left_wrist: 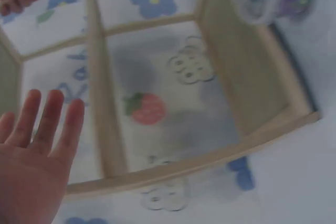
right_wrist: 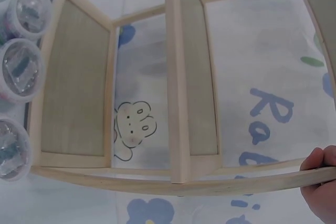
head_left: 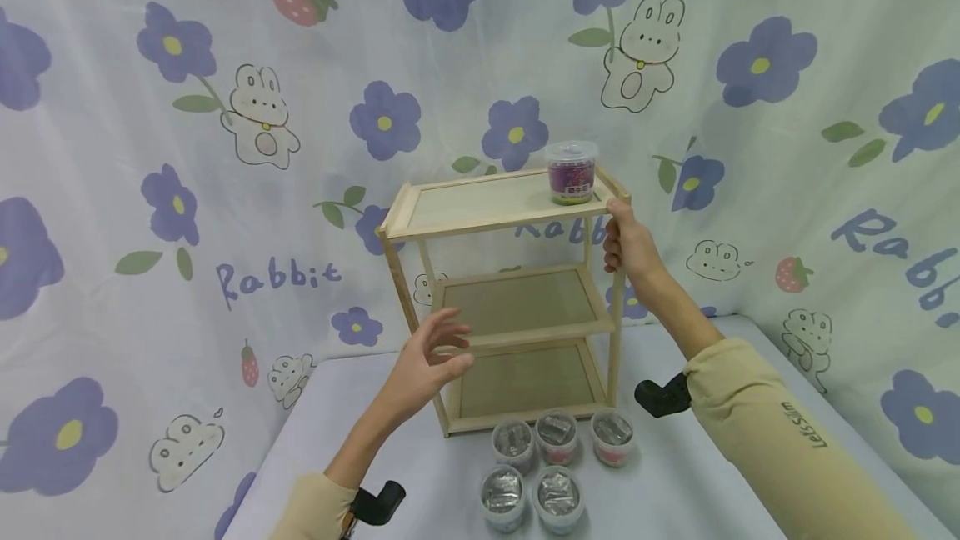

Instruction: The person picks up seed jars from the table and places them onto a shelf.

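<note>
A light wooden three-tier shelf (head_left: 525, 338) stands on the white table. On its top board, toward the right end, sits a purple-labelled plastic tub (head_left: 572, 175) with a clear lid. My right hand (head_left: 632, 247) grips the shelf's front right post near the top corner; the right wrist view shows its fingers curled round the wood (right_wrist: 262, 183). My left hand (head_left: 433, 354) hovers in front of the shelf's left side, fingers spread and relaxed, holding nothing. In the left wrist view the palm (left_wrist: 31, 166) faces the camera beside the frame.
Several clear-lidded tubs (head_left: 558, 497) stand in two rows on the table (head_left: 675, 473), right in front of the shelf's bottom tier. Behind hangs a white curtain (head_left: 315, 173) printed with flowers, rabbits and strawberries. Each wrist wears a black device (head_left: 663, 396).
</note>
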`<state>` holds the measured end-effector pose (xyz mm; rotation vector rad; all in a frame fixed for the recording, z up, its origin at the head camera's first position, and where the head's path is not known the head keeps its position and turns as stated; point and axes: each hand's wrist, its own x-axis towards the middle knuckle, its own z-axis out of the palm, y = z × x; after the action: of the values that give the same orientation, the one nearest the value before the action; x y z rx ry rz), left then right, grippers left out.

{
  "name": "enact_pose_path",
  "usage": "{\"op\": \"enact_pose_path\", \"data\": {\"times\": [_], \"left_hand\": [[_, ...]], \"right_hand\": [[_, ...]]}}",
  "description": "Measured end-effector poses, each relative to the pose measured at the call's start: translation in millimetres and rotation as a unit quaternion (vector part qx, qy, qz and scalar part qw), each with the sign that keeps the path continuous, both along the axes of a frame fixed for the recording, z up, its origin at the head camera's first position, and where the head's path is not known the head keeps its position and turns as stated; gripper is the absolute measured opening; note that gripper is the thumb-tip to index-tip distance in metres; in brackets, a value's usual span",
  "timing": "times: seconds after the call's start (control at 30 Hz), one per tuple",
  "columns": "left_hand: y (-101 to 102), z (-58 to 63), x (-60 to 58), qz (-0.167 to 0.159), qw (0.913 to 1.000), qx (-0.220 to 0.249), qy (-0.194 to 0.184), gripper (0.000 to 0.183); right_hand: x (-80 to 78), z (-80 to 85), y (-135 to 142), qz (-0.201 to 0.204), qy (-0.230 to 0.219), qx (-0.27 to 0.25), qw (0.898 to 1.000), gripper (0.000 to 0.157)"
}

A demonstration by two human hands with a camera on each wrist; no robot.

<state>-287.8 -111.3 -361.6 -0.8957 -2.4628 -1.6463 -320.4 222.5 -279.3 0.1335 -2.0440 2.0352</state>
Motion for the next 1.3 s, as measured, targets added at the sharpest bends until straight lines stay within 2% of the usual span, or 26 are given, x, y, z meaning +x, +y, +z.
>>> {"op": "enact_pose_path", "data": {"times": [0.13,0.23,0.4,0.53,0.73,1.0,1.13,1.3], "left_hand": [[-5.9,-46.3,3.0,0.018,0.9989,0.017,-0.041,0.068],[-10.3,-76.6,5.7,0.037,0.9967,0.023,-0.069,0.067],[-15.6,-114.6,7.9,0.061,0.9926,0.025,-0.102,0.067],[-19.8,-137.3,9.5,0.059,0.9911,0.032,-0.115,0.067],[-23.5,-160.8,9.2,0.067,0.9896,0.026,-0.125,0.068],[-21.6,-182.6,6.1,0.038,0.9888,0.046,-0.137,0.068],[-17.8,-189.9,5.8,0.035,0.9918,0.017,-0.122,0.066],[-10.4,-191.7,4.8,0.038,0.9929,-0.005,-0.112,0.069]], "right_hand": [[-1.0,-1.0,-0.7,-0.002,0.0,-0.006,1.0,0.048],[-1.0,-1.2,-1.1,-0.002,0.001,-0.01,1.0,0.048],[0.1,-1.0,0.1,-0.01,0.003,-0.008,1.0,0.048],[0.1,-0.8,-0.4,-0.006,0.004,-0.01,1.0,0.048],[-0.3,-0.5,-1.5,-0.006,0.004,-0.008,1.0,0.048],[-0.7,0.8,-3.5,-0.009,0.002,-0.006,1.0,0.047],[-0.7,0.7,-4.8,-0.009,-0.001,0.001,1.0,0.047],[-0.9,0.2,-5.1,-0.011,0.001,0.001,1.0,0.047]]}}
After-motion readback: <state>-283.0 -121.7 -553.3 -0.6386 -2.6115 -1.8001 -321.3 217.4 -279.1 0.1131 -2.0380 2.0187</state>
